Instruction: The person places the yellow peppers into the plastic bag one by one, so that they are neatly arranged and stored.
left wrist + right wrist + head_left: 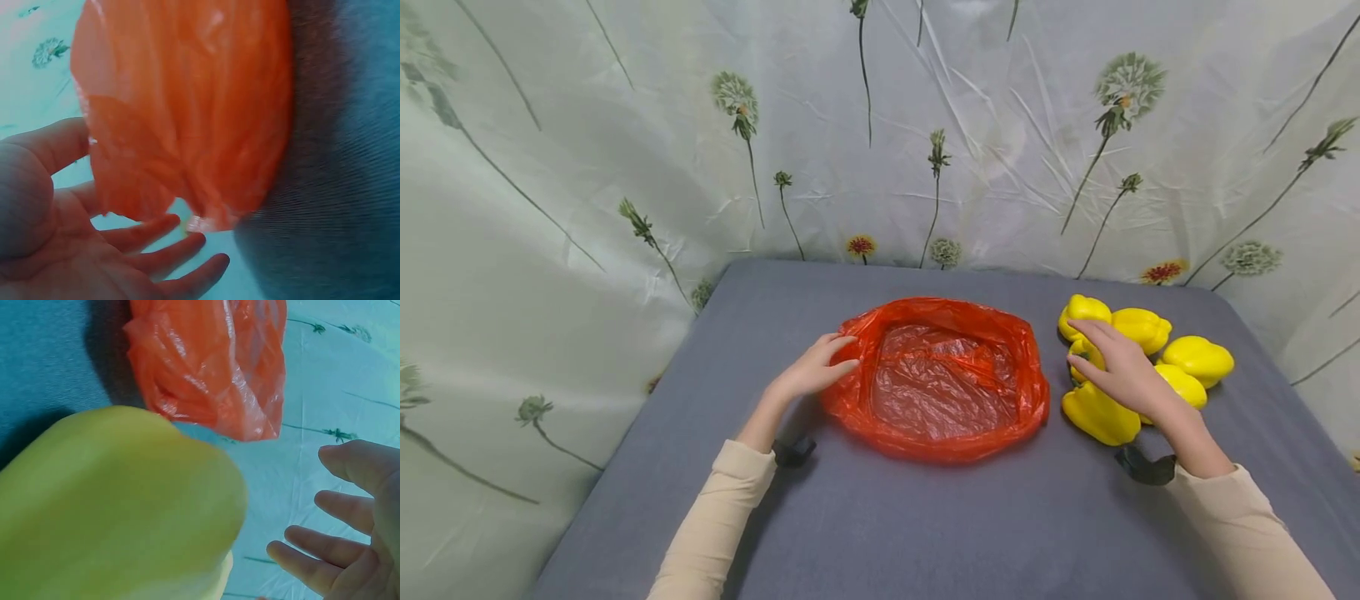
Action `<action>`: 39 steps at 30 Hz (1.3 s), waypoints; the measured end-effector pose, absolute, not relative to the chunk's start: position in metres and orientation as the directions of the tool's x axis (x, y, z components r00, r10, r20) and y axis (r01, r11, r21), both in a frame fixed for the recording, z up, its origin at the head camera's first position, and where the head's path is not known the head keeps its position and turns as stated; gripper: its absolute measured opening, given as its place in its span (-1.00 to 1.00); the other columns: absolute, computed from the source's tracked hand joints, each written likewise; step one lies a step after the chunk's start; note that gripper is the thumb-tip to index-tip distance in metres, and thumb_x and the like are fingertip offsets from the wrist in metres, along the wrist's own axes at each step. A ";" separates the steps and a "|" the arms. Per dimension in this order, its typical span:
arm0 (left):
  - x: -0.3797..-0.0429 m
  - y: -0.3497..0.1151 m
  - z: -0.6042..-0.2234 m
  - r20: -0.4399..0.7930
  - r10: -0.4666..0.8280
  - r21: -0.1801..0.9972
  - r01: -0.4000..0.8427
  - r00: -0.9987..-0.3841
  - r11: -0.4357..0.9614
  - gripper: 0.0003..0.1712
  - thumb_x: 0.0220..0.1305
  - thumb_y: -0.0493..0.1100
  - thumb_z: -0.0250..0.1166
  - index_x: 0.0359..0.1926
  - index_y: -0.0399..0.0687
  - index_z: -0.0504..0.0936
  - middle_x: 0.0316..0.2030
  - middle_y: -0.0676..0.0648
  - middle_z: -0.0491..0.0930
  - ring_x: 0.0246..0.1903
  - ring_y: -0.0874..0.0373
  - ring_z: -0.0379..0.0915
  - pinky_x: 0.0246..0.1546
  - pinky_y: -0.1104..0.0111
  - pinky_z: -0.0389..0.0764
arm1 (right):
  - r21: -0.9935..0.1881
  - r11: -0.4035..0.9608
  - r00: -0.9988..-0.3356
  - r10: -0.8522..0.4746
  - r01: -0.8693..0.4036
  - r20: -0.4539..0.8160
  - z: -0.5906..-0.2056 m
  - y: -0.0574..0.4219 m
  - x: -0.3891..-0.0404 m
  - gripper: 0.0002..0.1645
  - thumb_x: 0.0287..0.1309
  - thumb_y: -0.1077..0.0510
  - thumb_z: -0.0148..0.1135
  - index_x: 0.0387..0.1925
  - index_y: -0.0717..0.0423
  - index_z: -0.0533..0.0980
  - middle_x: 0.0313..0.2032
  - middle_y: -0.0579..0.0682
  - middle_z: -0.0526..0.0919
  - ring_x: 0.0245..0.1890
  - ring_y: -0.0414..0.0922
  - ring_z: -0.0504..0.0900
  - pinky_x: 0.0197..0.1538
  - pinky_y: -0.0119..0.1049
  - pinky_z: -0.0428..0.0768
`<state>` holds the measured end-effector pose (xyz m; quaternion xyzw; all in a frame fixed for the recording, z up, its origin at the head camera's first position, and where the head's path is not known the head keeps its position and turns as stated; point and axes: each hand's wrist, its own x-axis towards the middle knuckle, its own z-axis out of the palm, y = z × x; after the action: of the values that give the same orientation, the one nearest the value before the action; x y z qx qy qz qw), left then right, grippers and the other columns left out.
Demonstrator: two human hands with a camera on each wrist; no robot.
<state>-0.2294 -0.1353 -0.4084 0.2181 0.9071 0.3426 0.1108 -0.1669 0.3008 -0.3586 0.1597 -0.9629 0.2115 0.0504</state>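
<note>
A red plastic bag (940, 446) lies on the grey table with its mouth spread wide and its rim rolled outward. My left hand (818, 367) is at the bag's left rim, fingers extended; in the left wrist view the bag's side (187, 112) overlaps the thumb and fingertips. Over the pile of yellow bell peppers (1101, 414) hovers my right hand (1116, 367), its fingers loosely spread and holding nothing. From the right wrist, one bell pepper (125, 506) fills the lower left, apart from the fingers (328, 547).
More yellow bell peppers (1197, 360) lie at the right of the grey table (880, 525). Behind it hangs a pale curtain (820, 125) printed with dandelions. Each wrist carries a black strap-like mount (1145, 467).
</note>
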 end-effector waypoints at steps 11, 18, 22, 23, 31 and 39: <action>-0.222 -0.142 -0.431 0.104 0.441 0.742 0.365 -0.891 0.563 -0.45 0.24 -0.18 0.20 0.25 -0.20 0.38 0.19 -0.32 0.40 0.25 -0.21 0.26 0.27 -0.07 0.28 | -0.398 0.871 -0.948 -0.200 -0.287 0.247 -0.371 0.317 -0.142 -0.42 0.20 0.16 0.16 0.20 0.34 0.31 0.13 0.38 0.41 0.09 0.28 0.38 0.02 0.25 0.41; -0.219 -0.143 -0.436 0.134 0.432 0.757 0.374 -0.892 0.536 -0.42 0.19 -0.20 0.25 0.25 -0.18 0.38 0.17 -0.33 0.44 0.22 -0.23 0.31 0.24 -0.09 0.32 | -0.408 0.865 -0.938 -0.178 -0.293 0.296 -0.381 0.326 -0.129 -0.45 0.16 0.21 0.21 0.15 0.37 0.36 0.00 0.36 0.48 -0.17 0.16 0.50 -0.18 0.09 0.58; -0.220 -0.144 -0.439 0.137 0.432 0.781 0.365 -0.891 0.507 -0.41 0.18 -0.23 0.26 0.24 -0.19 0.38 0.19 -0.33 0.42 0.24 -0.25 0.28 0.25 -0.09 0.31 | -0.415 0.867 -0.941 -0.154 -0.275 0.303 -0.386 0.330 -0.123 -0.47 0.13 0.20 0.23 0.12 0.36 0.40 -0.06 0.31 0.53 -0.23 0.08 0.49 -0.26 -0.29 0.62; -0.220 -0.145 -0.440 0.137 0.433 0.784 0.364 -0.891 0.502 -0.41 0.18 -0.23 0.26 0.24 -0.20 0.38 0.20 -0.33 0.41 0.24 -0.25 0.28 0.25 -0.09 0.30 | -0.416 0.869 -0.942 -0.147 -0.269 0.301 -0.387 0.331 -0.122 -0.48 0.13 0.19 0.24 0.11 0.35 0.41 -0.07 0.29 0.54 -0.23 0.07 0.48 -0.27 -0.40 0.60; -0.221 -0.147 -0.445 0.098 0.424 0.812 0.319 -0.900 0.489 -0.39 0.15 -0.24 0.28 0.25 -0.15 0.38 0.24 -0.29 0.39 0.26 -0.22 0.27 0.26 -0.08 0.31 | -0.466 0.854 -0.956 -0.113 -0.233 0.271 -0.396 0.333 -0.115 -0.48 0.14 0.11 0.24 0.07 0.35 0.46 -0.07 0.28 0.56 -0.24 -0.11 0.48 -0.29 -0.76 0.39; -0.221 -0.147 -0.447 0.095 0.419 0.820 0.310 -0.903 0.481 -0.38 0.15 -0.29 0.27 0.26 -0.18 0.36 0.24 -0.31 0.38 0.25 -0.23 0.28 0.26 -0.08 0.30 | -0.489 0.850 -0.966 -0.082 -0.196 0.245 -0.406 0.335 -0.110 -0.41 0.15 0.06 0.24 0.13 0.33 0.42 -0.01 0.32 0.54 -0.26 -0.74 0.16 -0.29 -0.80 0.29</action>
<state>-0.2211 -0.1467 -0.4469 0.2123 0.8584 0.4632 0.0592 -0.1102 0.3352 -0.4056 0.0730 -0.9557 0.2640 0.1079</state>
